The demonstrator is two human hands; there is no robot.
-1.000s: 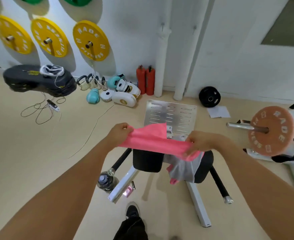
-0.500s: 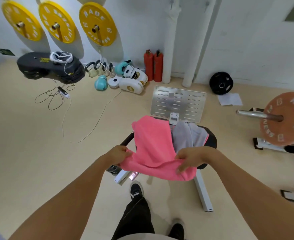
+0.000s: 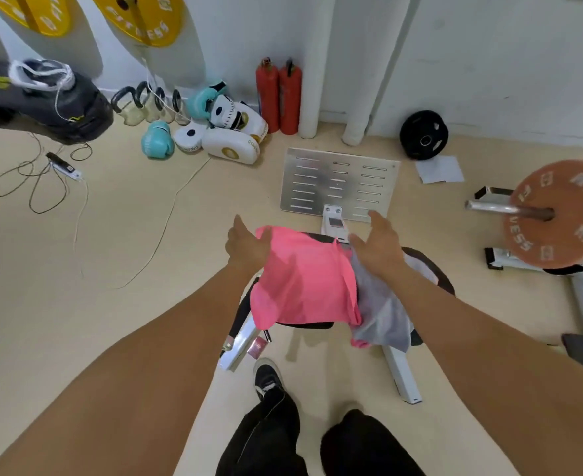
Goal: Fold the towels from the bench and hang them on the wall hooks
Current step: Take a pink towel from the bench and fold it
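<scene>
A pink towel (image 3: 304, 280) lies spread over the black bench pad (image 3: 434, 269), its near edge hanging off the front. A grey towel (image 3: 383, 314) lies beside it on the right and droops over the pad's edge, with a bit of pink cloth under it. My left hand (image 3: 245, 245) rests at the pink towel's far left corner, fingers apart, holding nothing. My right hand (image 3: 379, 245) hovers open over the far right corner, above the seam between the two towels. No wall hooks are in view.
A slotted metal footplate (image 3: 338, 183) stands beyond the bench. Red extinguishers (image 3: 278, 94), boxing pads and gloves (image 3: 231, 139) and kettlebells line the wall. An orange weight plate on a bar (image 3: 558, 214) is at the right. Cables (image 3: 39, 180) trail on the floor at the left.
I have laid the pink towel down onto the bench and released it; both hands moved from its near edge to its far corners and opened. The view tilted downward.
</scene>
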